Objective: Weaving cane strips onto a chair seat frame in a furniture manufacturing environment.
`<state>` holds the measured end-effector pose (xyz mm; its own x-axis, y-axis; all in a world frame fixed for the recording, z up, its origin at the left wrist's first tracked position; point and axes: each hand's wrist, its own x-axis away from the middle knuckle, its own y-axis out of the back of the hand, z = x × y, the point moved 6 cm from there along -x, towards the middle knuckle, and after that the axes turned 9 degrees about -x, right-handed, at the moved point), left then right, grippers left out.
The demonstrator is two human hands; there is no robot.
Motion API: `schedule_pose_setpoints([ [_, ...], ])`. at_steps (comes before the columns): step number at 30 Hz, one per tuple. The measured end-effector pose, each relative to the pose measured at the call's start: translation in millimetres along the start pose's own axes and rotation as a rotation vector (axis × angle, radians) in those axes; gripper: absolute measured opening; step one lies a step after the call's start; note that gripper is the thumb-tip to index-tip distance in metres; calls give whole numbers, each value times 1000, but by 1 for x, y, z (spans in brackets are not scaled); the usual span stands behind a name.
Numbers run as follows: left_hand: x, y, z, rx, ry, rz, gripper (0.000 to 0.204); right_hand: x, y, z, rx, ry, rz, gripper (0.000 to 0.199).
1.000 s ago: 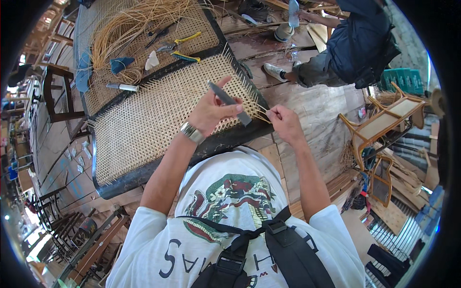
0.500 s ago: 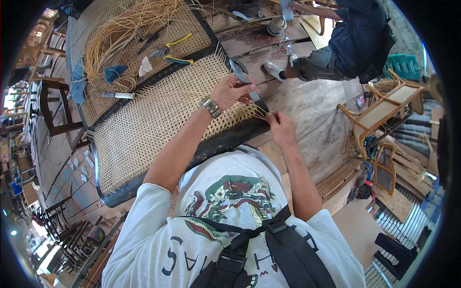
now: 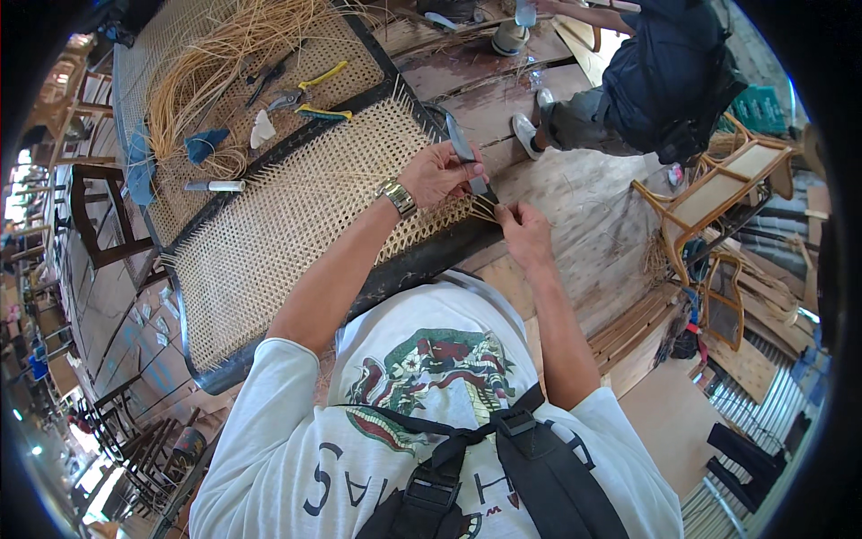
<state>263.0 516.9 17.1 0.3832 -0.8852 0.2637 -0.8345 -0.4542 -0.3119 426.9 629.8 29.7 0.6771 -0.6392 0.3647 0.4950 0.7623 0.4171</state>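
My left hand (image 3: pixel 437 176), with a wristwatch (image 3: pixel 398 197), is closed around a flat grey blade-like tool (image 3: pixel 460 139) that points up and away. Beneath it lies a woven cane panel (image 3: pixel 296 234) in a dark frame (image 3: pixel 431 260). At the panel's right corner, my right hand (image 3: pixel 523 229) pinches the ends of loose cane strands (image 3: pixel 486 209) that stick out past the weave. The two hands are close together but apart. Short strand ends also stand up along the panel's far right edge.
Beyond the panel, a second cane surface carries a bundle of cane strands (image 3: pixel 193 72), yellow-handled pliers (image 3: pixel 310 83), a brush (image 3: pixel 325 113), a white-handled knife (image 3: pixel 215 186) and blue cloth (image 3: pixel 206 144). A person (image 3: pixel 642 90) stands at far right, near a cane-seated chair (image 3: pixel 718 193).
My left hand has tilted the grey tool slightly more upright. My right hand has stayed at the corner strands. The view has shifted a little, and the other person's feet have moved.
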Motion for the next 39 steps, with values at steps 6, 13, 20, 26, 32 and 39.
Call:
schedule_pose_setpoints([
  [6, -1, -5, 2, -167, -135, 2, 9, -4, -2, -10, -14, -4, -12, 28],
  [13, 29, -27, -31, -832, -638, -202, 8, 5, 34, 25, 129, 27, 302, 24],
  [20, 38, -43, -27, -1142, -655, -276, 18, 83, -23, 82, -339, 117, 713, 15],
  [26, 16, 0, -13, -349, -283, -469, 17, 68, 29, 54, -356, -1, 398, 17],
  [32, 8, 12, -16, -898, -175, -310, 26, 15, 33, 19, -289, 101, -23, 23],
  [39, 2, -4, -18, -1101, -43, -225, 24, 2, -4, 48, 56, 585, -72, 19],
])
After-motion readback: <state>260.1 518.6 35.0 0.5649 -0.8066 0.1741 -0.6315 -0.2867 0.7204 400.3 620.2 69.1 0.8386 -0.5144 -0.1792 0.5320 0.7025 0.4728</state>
